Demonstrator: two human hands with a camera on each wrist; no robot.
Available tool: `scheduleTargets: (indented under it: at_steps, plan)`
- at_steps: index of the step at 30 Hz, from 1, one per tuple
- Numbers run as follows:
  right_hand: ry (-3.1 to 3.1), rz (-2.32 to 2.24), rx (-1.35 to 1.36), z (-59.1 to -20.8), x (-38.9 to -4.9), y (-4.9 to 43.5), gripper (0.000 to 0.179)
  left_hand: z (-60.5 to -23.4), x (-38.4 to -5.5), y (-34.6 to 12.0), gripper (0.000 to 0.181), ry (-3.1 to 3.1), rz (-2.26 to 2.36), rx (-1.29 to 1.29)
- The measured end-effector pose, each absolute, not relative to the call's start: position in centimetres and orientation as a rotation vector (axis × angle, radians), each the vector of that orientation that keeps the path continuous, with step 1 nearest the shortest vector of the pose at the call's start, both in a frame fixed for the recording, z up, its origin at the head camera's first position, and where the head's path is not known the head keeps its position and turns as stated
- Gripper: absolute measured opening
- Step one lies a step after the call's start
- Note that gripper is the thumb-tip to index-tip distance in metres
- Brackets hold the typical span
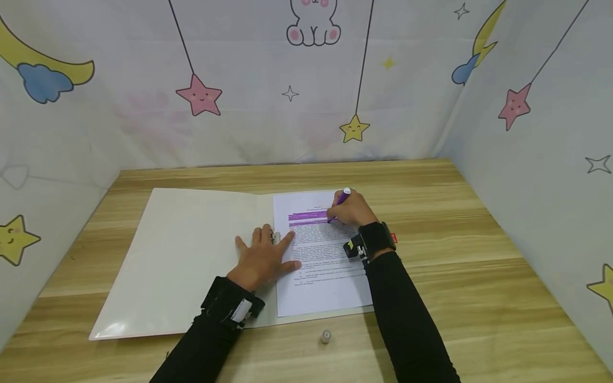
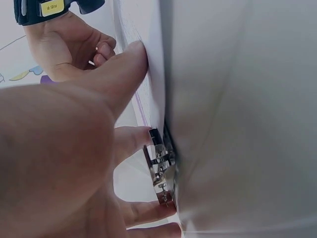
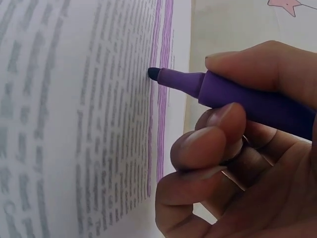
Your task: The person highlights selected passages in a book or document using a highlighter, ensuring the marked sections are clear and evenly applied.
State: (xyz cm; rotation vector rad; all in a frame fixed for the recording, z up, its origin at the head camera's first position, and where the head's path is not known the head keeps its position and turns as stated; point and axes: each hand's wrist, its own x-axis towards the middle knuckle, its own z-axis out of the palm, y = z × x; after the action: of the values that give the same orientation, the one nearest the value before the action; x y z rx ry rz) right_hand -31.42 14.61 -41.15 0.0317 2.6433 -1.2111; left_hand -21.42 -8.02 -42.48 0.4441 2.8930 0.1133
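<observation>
My right hand (image 1: pixel 355 209) pinches a purple highlighter (image 3: pixel 252 101) between thumb and fingers. Its dark chisel tip is at the printed lines of a white sheet (image 1: pixel 321 298); contact is hard to make out. Purple strokes (image 3: pixel 162 99) run across the top rows of text. My left hand (image 1: pixel 262 260) lies spread over the open white folder (image 1: pixel 191 239), thumb and index finger on the sheet's left edge. By its fingers is the folder's metal clip (image 2: pixel 161 168), partly hidden in the head view.
A small grey cap (image 1: pixel 325 336) stands on the wooden table (image 1: pixel 479 298), in front of the folder. White cloth walls (image 1: pixel 239 138) printed with stars and moons enclose the table's back and sides.
</observation>
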Motion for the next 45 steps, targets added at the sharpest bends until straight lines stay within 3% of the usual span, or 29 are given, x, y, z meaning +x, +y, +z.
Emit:
scheduleTargets:
  at_steps: [45]
  plan:
    - [2.603, -1.204, 0.149, -40.9, -31.7, 17.1, 0.022, -42.8, -21.6, -8.0, 0.078, 2.901, 0.115, 0.455]
